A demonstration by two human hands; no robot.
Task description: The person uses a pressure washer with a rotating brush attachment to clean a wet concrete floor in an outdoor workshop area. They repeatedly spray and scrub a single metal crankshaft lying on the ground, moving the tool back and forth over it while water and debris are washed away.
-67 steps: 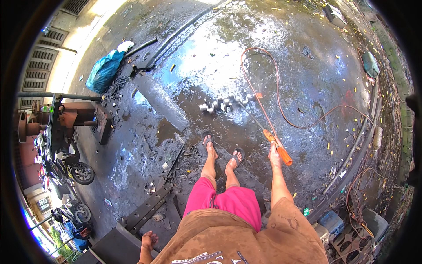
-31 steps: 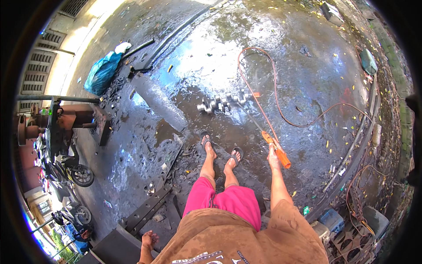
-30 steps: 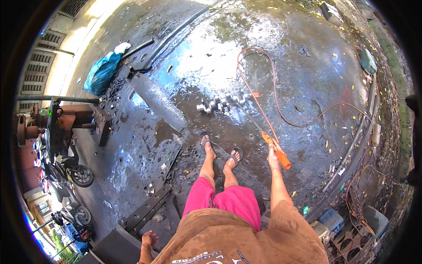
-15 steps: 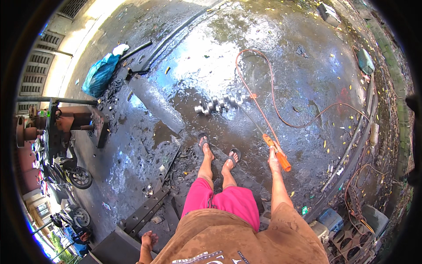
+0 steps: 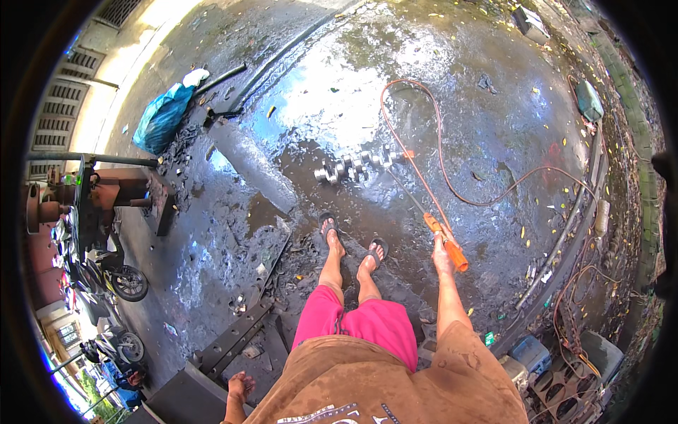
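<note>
My right hand (image 5: 443,256) is closed around the handle of an orange spray gun (image 5: 453,249) with a long thin metal wand. The wand points forward and left, its tip close to a shiny metal crankshaft (image 5: 355,167) lying on the wet ground ahead of my feet. A reddish hose (image 5: 439,134) loops from the area of the gun out over the ground to the right. Down at the lower left, my left hand (image 5: 241,385) hangs beside my body, fingers loosely bent and apart, with nothing visible in it.
A flat metal slab (image 5: 254,166) lies left of the crankshaft, near a blue plastic bag (image 5: 162,120). Perforated steel beams (image 5: 236,338) lie by my left side. Rusty machinery (image 5: 120,189) and parked motorbikes (image 5: 127,283) stand farther left. Containers and scrap (image 5: 558,371) crowd the lower right.
The spray gun and my right hand have shifted very slightly. The crankshaft stays in place, and my left hand still hangs at my side.
</note>
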